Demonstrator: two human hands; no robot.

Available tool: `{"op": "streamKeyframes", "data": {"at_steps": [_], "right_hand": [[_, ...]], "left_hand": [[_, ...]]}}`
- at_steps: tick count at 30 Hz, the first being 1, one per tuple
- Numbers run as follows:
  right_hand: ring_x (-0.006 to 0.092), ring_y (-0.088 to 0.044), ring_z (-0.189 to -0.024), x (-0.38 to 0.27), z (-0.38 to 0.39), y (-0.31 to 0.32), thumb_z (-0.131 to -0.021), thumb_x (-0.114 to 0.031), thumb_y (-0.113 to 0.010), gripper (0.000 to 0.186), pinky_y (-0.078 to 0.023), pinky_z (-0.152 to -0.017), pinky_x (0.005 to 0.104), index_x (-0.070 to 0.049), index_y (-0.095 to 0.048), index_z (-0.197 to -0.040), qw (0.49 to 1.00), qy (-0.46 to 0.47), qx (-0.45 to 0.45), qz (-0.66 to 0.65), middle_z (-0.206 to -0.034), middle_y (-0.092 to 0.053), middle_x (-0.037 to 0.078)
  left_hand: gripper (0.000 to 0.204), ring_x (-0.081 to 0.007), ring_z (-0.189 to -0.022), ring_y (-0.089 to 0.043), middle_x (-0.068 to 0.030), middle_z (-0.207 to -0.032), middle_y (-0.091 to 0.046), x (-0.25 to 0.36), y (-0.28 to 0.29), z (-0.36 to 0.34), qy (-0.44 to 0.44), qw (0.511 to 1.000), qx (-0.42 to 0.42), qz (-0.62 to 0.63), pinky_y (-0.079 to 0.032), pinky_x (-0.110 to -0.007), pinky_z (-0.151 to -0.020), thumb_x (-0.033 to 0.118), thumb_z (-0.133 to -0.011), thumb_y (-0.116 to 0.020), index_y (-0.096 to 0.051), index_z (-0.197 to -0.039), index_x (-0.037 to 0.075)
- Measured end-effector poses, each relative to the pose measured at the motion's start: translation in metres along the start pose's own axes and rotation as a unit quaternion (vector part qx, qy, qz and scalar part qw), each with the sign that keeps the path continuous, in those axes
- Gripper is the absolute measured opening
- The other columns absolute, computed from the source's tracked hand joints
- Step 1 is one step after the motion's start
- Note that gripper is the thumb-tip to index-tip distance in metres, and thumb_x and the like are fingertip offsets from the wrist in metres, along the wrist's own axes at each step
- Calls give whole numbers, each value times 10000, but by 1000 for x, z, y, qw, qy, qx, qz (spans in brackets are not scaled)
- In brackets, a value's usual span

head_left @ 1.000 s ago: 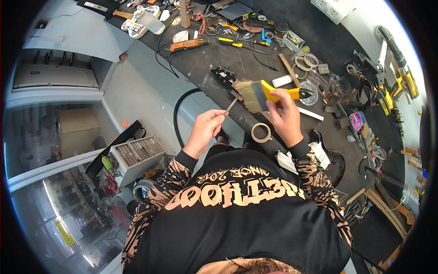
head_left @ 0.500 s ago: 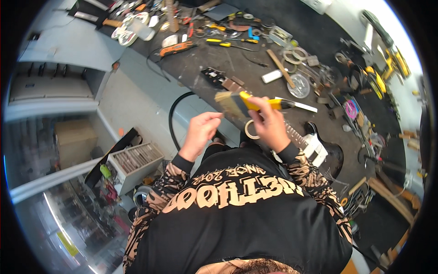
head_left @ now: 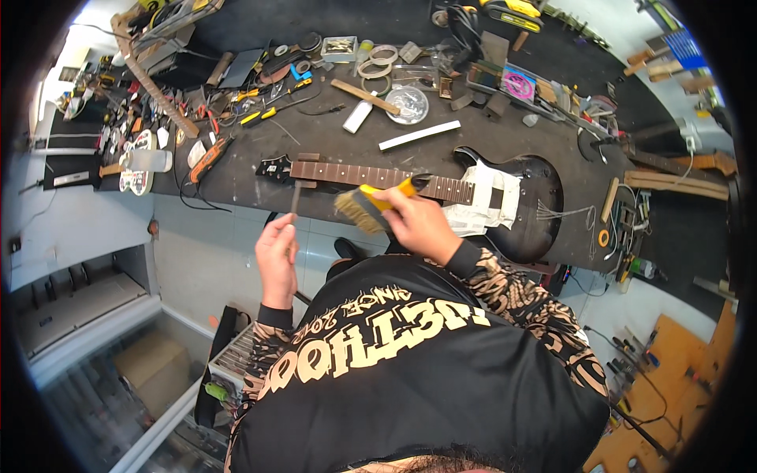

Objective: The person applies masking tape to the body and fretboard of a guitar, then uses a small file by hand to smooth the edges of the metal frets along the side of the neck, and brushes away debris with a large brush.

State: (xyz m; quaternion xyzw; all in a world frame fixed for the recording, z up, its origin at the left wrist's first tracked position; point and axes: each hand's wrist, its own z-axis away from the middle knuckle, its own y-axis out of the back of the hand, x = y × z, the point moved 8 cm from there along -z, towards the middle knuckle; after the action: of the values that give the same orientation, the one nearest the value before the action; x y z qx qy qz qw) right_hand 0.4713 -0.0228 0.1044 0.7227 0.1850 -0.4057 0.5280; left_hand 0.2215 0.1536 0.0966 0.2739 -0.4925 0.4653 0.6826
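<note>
round dish (head_left: pixel 408 103): small parts | right hand (head_left: pixel 418 225): yellow brush (head_left: pixel 371 205)

Rolls of tape (head_left: pixel 384 55) lie at the upper middle of the bench, a round glass dish (head_left: pixel 408 103) just below, and a white strip (head_left: pixel 419 135) lower right of the dish.
</note>
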Motion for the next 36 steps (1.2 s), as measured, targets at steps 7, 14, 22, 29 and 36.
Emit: {"op": "streamKeyframes", "data": {"at_steps": [7,14,22,29,36], "right_hand": [[402,-751,-768,79,40,91,-1038,-168,-685,196,-587,-651,519,-143,-688,-1232,938,-118,228,231,-923,-757,170],[420,-738,-779,65,65,38,-975,-130,-702,209,-585,-693,541,-168,-707,-1180,962,-95,123,223,-866,-741,177],[454,-737,-795,63,63,13,-973,-120,-672,307,-582,-738,575,-139,-734,-1273,952,-143,158,220,-813,-734,234],[449,-753,-881,48,56,34,-1012,-110,-655,431,-587,-770,557,-157,-665,-1440,906,-179,265,278,-1020,-764,255],[183,-693,-786,-59,32,-65,-1040,-62,-663,377,-557,-717,364,-87,-684,-1416,988,-114,95,-50,-903,-721,108]], "left_hand": [[283,-26,-571,-388,81,-717,-527,9,-14,-7,21,994,-94,-41,-307,-220,-573,118,-1098,-677,-700,-1323,-52],[261,-24,-571,-400,83,-739,-531,4,3,28,15,981,-180,-66,-285,-219,-540,119,-1100,-668,-717,-1309,-28],[265,-17,-571,-415,82,-713,-539,-24,82,48,30,992,-125,-11,-300,-222,-541,125,-1093,-677,-725,-1300,-33],[273,-31,-575,-424,66,-752,-564,-25,112,73,28,993,-113,-6,-317,-223,-551,125,-1088,-673,-721,-1294,-46],[260,-34,-582,-479,53,-729,-600,-53,128,69,59,992,-109,-25,-372,-230,-561,131,-1077,-698,-737,-1272,-37]]}}
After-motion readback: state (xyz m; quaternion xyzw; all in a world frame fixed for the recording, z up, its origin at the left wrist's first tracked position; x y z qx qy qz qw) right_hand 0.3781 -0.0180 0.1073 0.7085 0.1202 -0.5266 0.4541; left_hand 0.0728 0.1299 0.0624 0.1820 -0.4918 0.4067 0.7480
